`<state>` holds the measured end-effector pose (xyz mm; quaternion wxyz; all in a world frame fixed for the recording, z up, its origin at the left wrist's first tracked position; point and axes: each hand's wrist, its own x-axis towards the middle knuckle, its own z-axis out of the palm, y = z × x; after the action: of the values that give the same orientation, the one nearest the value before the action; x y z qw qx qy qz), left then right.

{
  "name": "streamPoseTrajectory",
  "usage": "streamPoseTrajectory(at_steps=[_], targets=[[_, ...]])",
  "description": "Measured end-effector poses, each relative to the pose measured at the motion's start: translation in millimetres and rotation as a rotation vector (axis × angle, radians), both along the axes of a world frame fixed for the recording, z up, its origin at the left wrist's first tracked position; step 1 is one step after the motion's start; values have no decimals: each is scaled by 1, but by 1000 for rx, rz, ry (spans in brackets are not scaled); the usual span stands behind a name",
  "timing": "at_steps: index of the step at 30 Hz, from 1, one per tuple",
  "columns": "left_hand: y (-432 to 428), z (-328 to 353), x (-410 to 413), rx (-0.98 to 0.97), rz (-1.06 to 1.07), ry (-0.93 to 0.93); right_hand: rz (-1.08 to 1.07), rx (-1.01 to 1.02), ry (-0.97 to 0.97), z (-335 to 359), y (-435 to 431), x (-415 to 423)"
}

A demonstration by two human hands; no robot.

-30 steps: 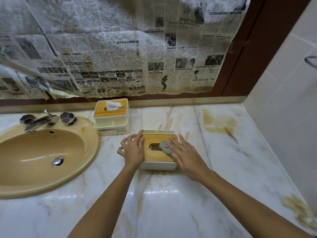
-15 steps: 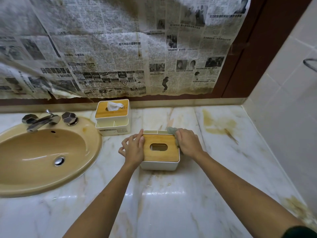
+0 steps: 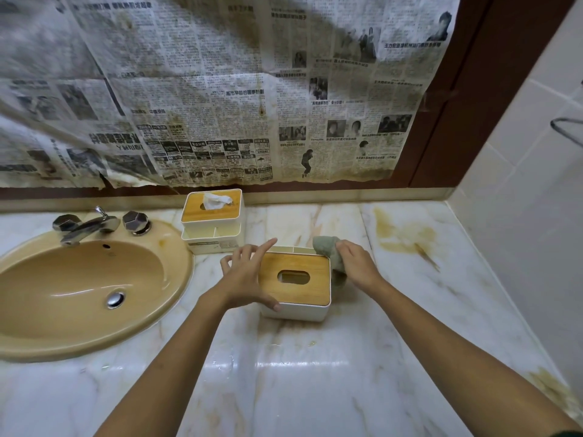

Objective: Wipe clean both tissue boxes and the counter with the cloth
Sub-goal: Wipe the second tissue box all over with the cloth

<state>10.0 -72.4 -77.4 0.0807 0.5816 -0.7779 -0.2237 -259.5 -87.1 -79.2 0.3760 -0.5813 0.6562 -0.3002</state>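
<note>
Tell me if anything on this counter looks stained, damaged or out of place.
Yes. A yellow-brown stain marks the counter right of the cloth, with another patch at its front right edge. The newspaper on the wall is blotched and torn along its lower left edge.

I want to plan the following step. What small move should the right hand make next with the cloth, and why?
Probably draw the cloth forward along the right wall of the near tissue box. The right hand holds it at the back right corner there, and the left hand braces the left side.
</note>
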Motion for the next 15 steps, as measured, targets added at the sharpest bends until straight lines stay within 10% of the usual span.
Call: streamPoseTrajectory(at_steps=[15], targets=[[-3, -6, 17, 33, 153, 199, -70, -23, -27, -4, 13, -1]])
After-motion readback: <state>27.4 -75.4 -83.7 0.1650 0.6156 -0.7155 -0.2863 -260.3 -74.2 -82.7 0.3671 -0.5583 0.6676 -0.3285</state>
